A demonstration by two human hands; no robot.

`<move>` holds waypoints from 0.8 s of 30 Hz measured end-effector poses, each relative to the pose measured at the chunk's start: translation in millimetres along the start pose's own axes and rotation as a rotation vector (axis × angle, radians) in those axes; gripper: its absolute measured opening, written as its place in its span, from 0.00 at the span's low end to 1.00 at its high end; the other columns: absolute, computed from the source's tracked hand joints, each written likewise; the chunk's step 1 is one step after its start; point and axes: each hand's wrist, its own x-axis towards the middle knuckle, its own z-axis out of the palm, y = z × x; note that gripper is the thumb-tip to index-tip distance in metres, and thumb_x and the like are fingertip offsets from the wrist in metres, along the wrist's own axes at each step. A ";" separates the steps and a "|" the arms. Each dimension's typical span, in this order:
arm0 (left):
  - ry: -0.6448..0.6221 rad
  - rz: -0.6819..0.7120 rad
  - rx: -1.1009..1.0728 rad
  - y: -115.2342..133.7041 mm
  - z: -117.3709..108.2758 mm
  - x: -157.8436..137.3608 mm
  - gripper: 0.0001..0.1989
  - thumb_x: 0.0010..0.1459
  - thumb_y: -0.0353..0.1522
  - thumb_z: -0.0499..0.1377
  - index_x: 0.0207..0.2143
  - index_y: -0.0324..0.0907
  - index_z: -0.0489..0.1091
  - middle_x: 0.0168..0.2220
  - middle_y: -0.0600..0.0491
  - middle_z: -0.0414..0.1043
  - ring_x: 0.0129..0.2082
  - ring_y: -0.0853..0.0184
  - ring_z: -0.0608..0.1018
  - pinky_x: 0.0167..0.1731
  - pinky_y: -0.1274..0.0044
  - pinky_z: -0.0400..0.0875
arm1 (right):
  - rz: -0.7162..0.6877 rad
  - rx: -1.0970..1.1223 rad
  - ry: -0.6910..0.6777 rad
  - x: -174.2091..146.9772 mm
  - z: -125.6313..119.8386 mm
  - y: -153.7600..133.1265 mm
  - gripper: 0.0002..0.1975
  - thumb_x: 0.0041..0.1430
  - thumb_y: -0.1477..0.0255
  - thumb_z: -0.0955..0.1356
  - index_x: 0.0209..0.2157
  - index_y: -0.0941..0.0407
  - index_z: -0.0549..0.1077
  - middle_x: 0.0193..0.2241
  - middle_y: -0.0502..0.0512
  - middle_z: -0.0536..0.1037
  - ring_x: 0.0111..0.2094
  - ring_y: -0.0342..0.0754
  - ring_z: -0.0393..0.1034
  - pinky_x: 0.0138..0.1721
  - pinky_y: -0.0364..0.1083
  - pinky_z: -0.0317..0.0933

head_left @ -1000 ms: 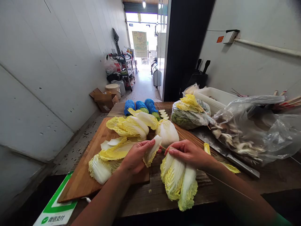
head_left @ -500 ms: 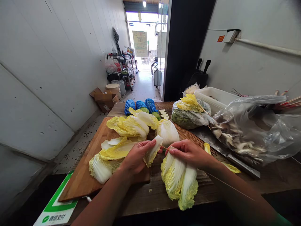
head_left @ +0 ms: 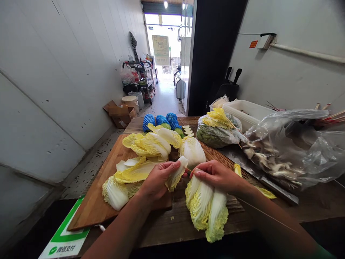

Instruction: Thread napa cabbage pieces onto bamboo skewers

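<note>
Between the thumb and fingers of my left hand is a small napa cabbage leaf, white at the rib and yellow at the frilled edge. My right hand pinches a thin wooden skewer, whose tip meets the leaf; whether it pierces through I cannot tell. Several threaded cabbage leaves hang below my right fingers, and the skewer's long end passes under my right forearm. More loose cabbage leaves lie on the wooden cutting board to the left. A cabbage piece sits just beyond my hands.
Blue-netted vegetables and pale slices are at the table's far end. On the right are a bag of greens, a white bin, mushrooms in a plastic bag, a knife and a row of skewers.
The leaf in my left hand has shifted very slightly to the right, along with the threaded leaves. Both hands keep their hold.
</note>
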 end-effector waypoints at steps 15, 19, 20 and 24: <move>-0.078 -0.040 -0.049 2.6 -1.9 -1.0 0.11 0.51 0.34 0.61 0.32 0.33 0.75 0.28 0.45 0.76 0.27 0.68 0.76 0.30 0.78 0.70 | -0.003 0.032 0.027 2.6 1.5 8.4 0.21 0.57 0.56 0.62 0.28 0.61 0.70 0.20 0.48 0.65 0.20 0.39 0.55 0.20 0.38 0.51; -0.068 -0.046 -0.045 3.0 -3.1 -1.9 0.11 0.52 0.34 0.60 0.31 0.33 0.74 0.27 0.45 0.76 0.26 0.68 0.76 0.30 0.78 0.71 | -0.014 0.005 0.060 2.1 0.5 10.6 0.21 0.56 0.56 0.63 0.27 0.61 0.72 0.20 0.48 0.67 0.20 0.39 0.57 0.20 0.38 0.52; -0.068 -0.049 -0.043 2.9 -3.1 -2.1 0.11 0.52 0.34 0.61 0.32 0.33 0.74 0.27 0.46 0.76 0.26 0.68 0.76 0.29 0.79 0.71 | -0.017 0.011 0.064 2.0 0.6 10.9 0.21 0.56 0.56 0.63 0.28 0.61 0.72 0.20 0.48 0.68 0.20 0.39 0.58 0.20 0.38 0.52; -0.082 -0.043 -0.042 2.7 -3.8 -2.1 0.11 0.50 0.34 0.62 0.31 0.32 0.74 0.26 0.47 0.75 0.24 0.71 0.75 0.27 0.81 0.70 | -0.024 0.057 0.033 1.7 1.8 11.1 0.20 0.56 0.56 0.63 0.28 0.60 0.71 0.20 0.48 0.67 0.19 0.39 0.57 0.20 0.38 0.52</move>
